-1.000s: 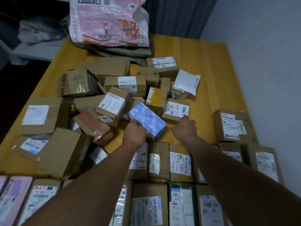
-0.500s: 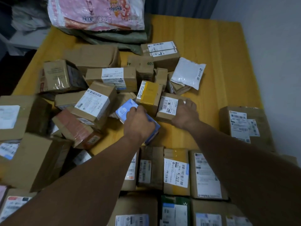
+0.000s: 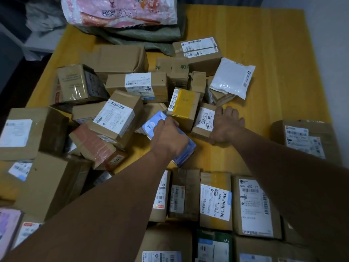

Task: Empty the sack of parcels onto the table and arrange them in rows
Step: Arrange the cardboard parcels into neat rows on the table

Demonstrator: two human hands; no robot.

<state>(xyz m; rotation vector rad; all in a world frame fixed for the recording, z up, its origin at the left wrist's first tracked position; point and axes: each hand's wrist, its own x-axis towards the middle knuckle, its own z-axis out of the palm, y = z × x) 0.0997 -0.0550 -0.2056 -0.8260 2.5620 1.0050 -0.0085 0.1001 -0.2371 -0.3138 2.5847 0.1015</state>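
Note:
My left hand (image 3: 169, 138) grips a blue box (image 3: 151, 124) lying at the near edge of a loose pile of brown cardboard parcels (image 3: 120, 118) on the yellow wooden table (image 3: 273, 82). My right hand (image 3: 225, 123) lies over the right side of a small brown box with a white label (image 3: 204, 121), fingers spread along its far edge. Close to me, labelled parcels (image 3: 215, 197) lie side by side in rows. The pink and white sack (image 3: 120, 12) lies at the far end on green cloth.
A white padded mailer (image 3: 232, 77) lies on the pile's right side. A large labelled box (image 3: 304, 138) stands at the right edge. Bare tabletop shows to the right of the pile and between the pile and the rows. A grey wall runs along the right.
My left hand has closed over the blue box and turned it. My right hand reached forward from a curled pose onto the small labelled box. The view has moved closer to the pile.

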